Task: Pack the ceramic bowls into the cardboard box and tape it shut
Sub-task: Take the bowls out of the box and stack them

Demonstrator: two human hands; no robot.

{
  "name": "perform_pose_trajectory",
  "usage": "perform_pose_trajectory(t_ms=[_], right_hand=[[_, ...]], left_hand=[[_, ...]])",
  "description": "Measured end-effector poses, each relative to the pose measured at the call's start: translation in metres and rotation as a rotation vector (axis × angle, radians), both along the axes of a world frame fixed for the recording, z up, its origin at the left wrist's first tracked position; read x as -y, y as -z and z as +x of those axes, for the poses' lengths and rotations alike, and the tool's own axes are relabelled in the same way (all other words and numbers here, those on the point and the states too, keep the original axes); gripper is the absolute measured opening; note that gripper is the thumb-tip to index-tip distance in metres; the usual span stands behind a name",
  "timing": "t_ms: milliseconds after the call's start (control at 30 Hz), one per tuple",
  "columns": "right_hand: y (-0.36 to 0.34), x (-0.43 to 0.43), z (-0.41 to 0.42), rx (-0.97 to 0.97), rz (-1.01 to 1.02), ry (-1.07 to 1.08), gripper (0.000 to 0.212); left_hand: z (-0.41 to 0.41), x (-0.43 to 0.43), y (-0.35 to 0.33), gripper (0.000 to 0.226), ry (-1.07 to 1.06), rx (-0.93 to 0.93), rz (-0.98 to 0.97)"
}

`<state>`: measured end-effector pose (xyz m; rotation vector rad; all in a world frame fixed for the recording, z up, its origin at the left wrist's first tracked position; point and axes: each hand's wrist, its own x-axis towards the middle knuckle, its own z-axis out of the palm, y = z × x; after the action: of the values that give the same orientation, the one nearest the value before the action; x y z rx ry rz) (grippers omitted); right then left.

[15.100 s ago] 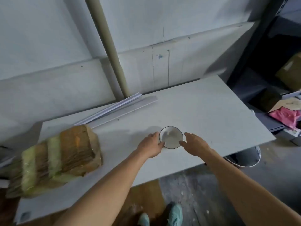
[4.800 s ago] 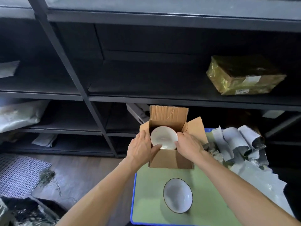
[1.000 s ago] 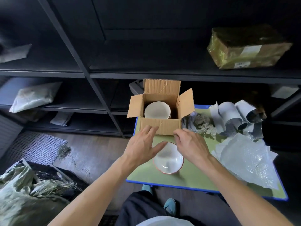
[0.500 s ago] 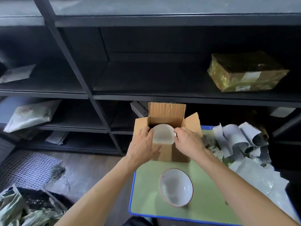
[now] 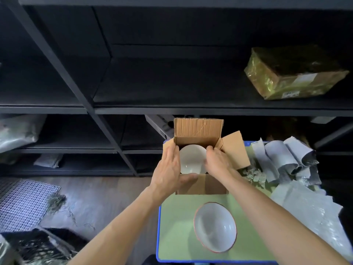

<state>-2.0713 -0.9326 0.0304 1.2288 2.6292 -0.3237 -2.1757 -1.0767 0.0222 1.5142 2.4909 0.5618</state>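
Note:
An open cardboard box stands on a green table with a blue rim, its flaps up. A white ceramic bowl sits in the box mouth, held from both sides. My left hand grips the bowl's left edge with its thumb over the box's front wall. Gripping the right edge is my right hand. A second white bowl with a reddish rim rests on the table in front of the box, between my forearms.
Grey curled wrapping sheets and bubble wrap lie on the table's right side. Dark metal shelves stand behind, with a taped parcel on one. A wire grid and debris lie on the floor at left.
Both hands have lowered the white bowl into the box mouth; half a second ago it was held just above the front wall. The second bowl has stayed on the table.

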Motion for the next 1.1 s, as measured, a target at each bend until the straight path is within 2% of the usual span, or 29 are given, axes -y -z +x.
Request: perform_pose_trajectory(t_ms=[200, 400, 533, 600, 767, 933, 1100], right_hand=[[0.0, 0.001, -0.008, 0.022, -0.043, 0.077, 0.036], [-0.018, 0.005, -0.004, -0.082, -0.039, 0.108, 0.034], [-0.046, 0.002, 0.011, -0.168, 0.005, 0.141, 0.028], [-0.06, -0.001, 0.019, -0.214, 0.031, 0.145, 0.026], [-0.078, -0.002, 0.042, -0.378, -0.076, 0.15, 0.031], [-0.09, 0.003, 0.074, -0.382, -0.18, 0.113, 0.041], [-0.082, 0.019, 0.105, -0.355, -0.199, 0.102, 0.034]], left_hand=[[0.0, 0.001, 0.004, 0.117, 0.024, 0.012, 0.036], [0.003, 0.003, -0.001, 0.122, -0.008, -0.049, -0.026], [0.003, 0.005, -0.008, 0.11, -0.005, -0.003, 0.032], [0.006, 0.004, -0.015, 0.101, 0.0, -0.039, 0.06], [0.019, -0.002, -0.034, 0.084, -0.022, 0.028, 0.106], [0.042, 0.007, -0.045, 0.085, -0.057, 0.099, 0.11], [0.08, 0.026, -0.045, 0.068, -0.084, 0.182, 0.123]])
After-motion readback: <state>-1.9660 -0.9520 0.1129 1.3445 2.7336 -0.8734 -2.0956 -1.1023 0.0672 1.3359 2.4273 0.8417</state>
